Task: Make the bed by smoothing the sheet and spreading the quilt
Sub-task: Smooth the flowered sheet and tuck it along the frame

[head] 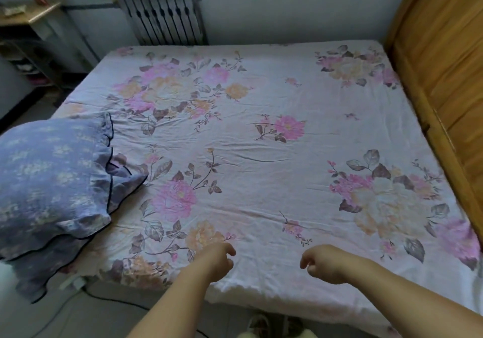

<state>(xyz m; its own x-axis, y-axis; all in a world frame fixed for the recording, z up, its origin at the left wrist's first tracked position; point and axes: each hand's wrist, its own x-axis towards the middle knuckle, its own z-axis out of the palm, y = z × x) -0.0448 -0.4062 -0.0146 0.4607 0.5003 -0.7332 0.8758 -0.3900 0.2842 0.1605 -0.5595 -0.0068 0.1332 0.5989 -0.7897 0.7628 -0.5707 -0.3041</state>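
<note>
Over the near edge of the bed, my left hand [218,260] and right hand [324,263] hang loosely curled, grip released, above the flowered sheet [261,154]; the folded blue quilt [52,180] lies at the left.

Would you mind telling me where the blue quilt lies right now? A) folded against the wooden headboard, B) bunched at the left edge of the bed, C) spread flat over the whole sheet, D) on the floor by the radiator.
B: the quilt sits bunched at the bed's left edge, hanging partly over the side, while most of the floral sheet lies uncovered.
</note>
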